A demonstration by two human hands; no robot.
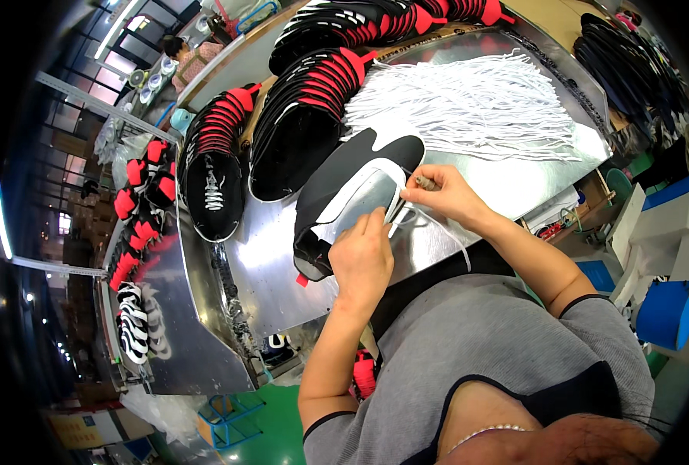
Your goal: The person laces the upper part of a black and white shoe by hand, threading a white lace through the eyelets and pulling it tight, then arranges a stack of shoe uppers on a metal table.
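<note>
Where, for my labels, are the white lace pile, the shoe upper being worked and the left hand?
White lace pile (460, 107), head view, middle strands.
Shoe upper (362, 194), head view, grey middle.
Left hand (362, 254), head view, its back.

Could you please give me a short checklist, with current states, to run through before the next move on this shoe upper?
1. Shoe upper supported by the metal table: ok, it lies on the near part.
2. Left hand in contact with the upper: ok, its fingers are on the pale inner area.
3. Right hand gripping the small tan handle: ok, at the white-edged opening.
4. Tip beyond that handle correctly placed: cannot tell, it is too hidden.
5. Loose white lace kept on the table: not ok, it trails past the near edge.
6. Spare white laces at hand: ok, spread beyond the upper.
</note>
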